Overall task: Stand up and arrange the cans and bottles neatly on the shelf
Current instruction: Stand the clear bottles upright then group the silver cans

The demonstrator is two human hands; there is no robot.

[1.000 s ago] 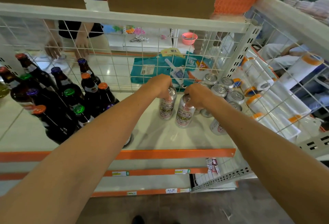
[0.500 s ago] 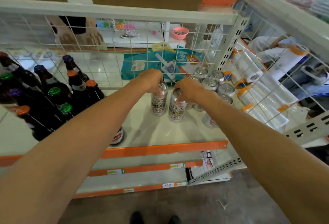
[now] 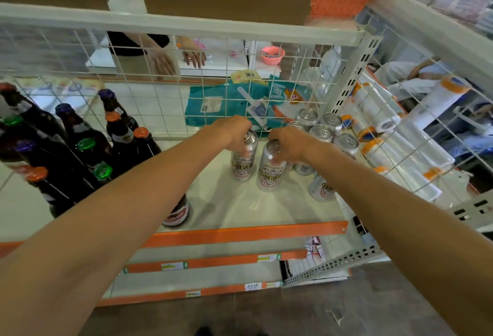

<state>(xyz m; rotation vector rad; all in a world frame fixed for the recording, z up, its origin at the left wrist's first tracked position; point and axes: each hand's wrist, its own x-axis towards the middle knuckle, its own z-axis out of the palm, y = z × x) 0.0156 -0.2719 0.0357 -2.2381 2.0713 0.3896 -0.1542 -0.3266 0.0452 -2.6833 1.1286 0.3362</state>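
White shelf point(image 3: 240, 207), orange edge point(image 3: 240, 233), wire mesh back point(image 3: 133, 69)

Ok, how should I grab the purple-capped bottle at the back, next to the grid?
Take the bottle by its neck, just under the cap, coming from above and in front. It stands upright, the other bottles crowd its body, and the grid closes off the back.

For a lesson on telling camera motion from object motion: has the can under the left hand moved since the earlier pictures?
No. The can stands just as far from the back cans and the orange shelf edge as before; only the camera shifted.
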